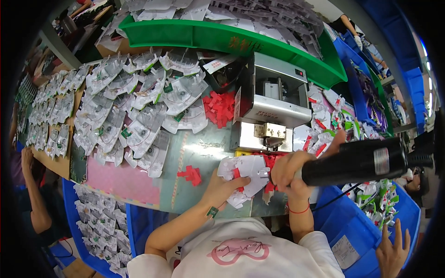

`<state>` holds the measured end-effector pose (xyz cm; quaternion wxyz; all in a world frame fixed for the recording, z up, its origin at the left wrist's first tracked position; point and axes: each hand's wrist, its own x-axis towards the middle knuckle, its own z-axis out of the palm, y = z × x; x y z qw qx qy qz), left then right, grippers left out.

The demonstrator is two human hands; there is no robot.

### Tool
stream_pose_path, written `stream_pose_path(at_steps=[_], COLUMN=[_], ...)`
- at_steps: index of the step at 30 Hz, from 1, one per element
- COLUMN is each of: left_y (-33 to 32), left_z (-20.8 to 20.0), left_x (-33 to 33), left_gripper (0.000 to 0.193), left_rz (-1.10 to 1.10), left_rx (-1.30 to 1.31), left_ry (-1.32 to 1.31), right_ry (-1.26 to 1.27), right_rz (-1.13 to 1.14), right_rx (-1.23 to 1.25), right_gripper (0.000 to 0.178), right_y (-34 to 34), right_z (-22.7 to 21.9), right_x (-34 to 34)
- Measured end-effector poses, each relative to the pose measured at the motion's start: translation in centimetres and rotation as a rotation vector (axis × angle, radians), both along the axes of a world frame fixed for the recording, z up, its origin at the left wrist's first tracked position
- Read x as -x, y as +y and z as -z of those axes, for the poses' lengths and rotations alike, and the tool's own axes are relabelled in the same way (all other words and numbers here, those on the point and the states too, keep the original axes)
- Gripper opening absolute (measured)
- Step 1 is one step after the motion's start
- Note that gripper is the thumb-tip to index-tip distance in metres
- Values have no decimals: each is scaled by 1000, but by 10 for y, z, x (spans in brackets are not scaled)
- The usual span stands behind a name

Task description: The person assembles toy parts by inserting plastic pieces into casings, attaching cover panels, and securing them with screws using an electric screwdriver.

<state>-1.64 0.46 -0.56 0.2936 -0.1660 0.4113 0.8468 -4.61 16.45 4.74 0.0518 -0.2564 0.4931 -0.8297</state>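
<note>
Left hand (222, 187), closed on a white plastic shell (250, 171) over the counter's (204, 149) near edge, should brace it firmly; right hand (293, 171), wrapped round a black power tool (354, 160), should keep that steady. Counted: two red heaps (219, 109) (190, 175), at least one held shell, one silver machine (278, 113), one tool.

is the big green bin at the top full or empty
Full: pale plastic parts are heaped across the green bin, hiding its floor.
</note>
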Motion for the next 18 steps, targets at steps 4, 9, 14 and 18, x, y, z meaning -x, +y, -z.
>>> stream_pose_path(at_steps=[4,9,14,18], left_y=[0,0,-1,-5], left_z=[0,-7,-16,-12], left_x=[0,-2,2,3], left_gripper=[36,40,41,41], left_rz=[5,65,79,147], left_rx=[-18,10,-37,-30], left_ry=[-17,-47,-81,-50], right_ry=[-47,-51,19,61], right_rz=[64,-151,-182,-172], right_rx=[-6,35,35,110], right_gripper=[32,27,16,16], right_y=[-9,-7,-6,-14], right_z=[-5,2,0,-2], right_x=[-16,-15,-15,-20])
